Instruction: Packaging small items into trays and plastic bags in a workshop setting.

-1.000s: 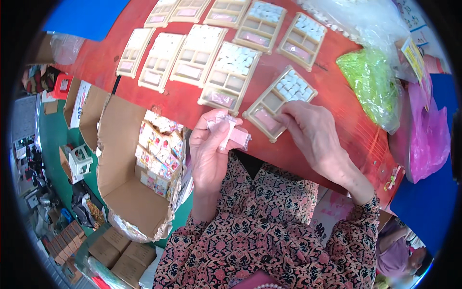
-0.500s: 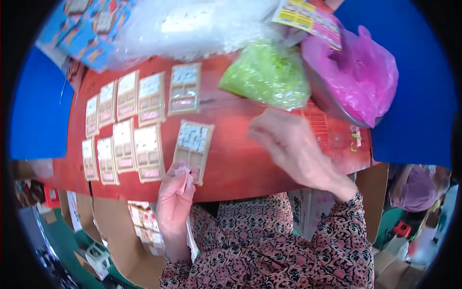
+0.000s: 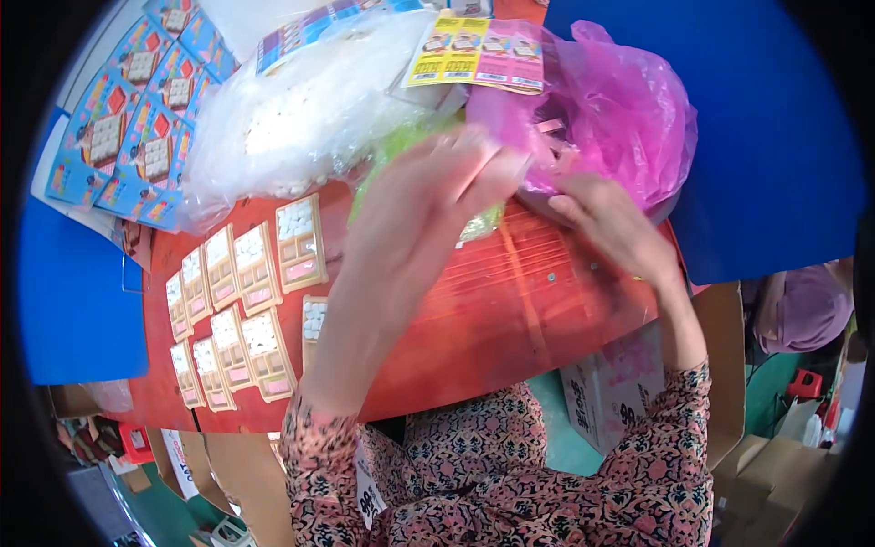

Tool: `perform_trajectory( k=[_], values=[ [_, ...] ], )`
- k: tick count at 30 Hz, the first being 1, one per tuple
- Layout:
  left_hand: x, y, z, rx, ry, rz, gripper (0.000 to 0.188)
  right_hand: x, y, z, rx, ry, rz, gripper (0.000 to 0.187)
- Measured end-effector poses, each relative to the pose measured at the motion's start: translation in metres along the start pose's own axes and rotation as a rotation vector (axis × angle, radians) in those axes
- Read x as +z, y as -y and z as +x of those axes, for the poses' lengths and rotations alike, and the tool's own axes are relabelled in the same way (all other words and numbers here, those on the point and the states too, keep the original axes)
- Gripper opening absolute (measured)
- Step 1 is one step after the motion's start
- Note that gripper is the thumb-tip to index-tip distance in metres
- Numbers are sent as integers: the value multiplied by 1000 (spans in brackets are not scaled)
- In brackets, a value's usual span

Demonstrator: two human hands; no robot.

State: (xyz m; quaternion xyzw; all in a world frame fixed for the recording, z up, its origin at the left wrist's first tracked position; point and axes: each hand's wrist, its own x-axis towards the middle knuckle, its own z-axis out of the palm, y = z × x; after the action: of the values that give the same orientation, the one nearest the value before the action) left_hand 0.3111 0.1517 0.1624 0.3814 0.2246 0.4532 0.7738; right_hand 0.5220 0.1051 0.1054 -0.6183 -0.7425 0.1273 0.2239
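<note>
My left hand (image 3: pixel 437 187) is stretched over the table toward the mouth of a pink plastic bag (image 3: pixel 638 109). Its fingers look closed on something pale, but motion blurs both. At the bag's near edge is my right hand (image 3: pixel 606 223), fingers curled inward; what they grip, if anything, cannot be made out. Pink strips (image 3: pixel 552 128) show inside the bag. Below my left forearm, partly covered by it, lies a small wooden tray (image 3: pixel 313 319) with white pieces. A yellow-green bag (image 3: pixel 401 146) is mostly hidden behind my left hand.
Several similar wooden trays (image 3: pixel 301 242) stand in two rows at the left of the red table (image 3: pixel 474 337). A large clear bag of white pieces (image 3: pixel 292 118) lies at the back, with printed cards (image 3: pixel 478 55) beside it. Blue printed sheets (image 3: pixel 137 128) lie at the far left.
My left hand has moved from the near tray up and right to the pink bag. My right hand has shifted right, to the bag's edge. The view has turned toward the table's back.
</note>
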Motion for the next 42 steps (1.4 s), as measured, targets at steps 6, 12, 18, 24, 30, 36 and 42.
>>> perform_trajectory(
  k=[6,12,18,24,30,36,42],
  values=[
    [17,78,126,-238,44,-125,11,-4,-10,-12,-59,-236,102,26],
    [31,104,130,-180,63,303,22,-53,-32,-10,144,-522,-35,19],
    [18,118,109,88,389,842,61,-34,-57,-2,256,-159,-15,12],
    [22,99,90,511,441,1174,52,-13,-73,36,243,17,1083,16],
    [1,98,100,643,371,1313,25,-58,-79,20,275,-247,84,12],
    [2,105,104,639,328,1578,18,-53,-100,-15,260,-224,-581,18],
    [16,113,108,418,292,1918,18,-51,-75,-6,15,-587,-668,24]
  ],
)
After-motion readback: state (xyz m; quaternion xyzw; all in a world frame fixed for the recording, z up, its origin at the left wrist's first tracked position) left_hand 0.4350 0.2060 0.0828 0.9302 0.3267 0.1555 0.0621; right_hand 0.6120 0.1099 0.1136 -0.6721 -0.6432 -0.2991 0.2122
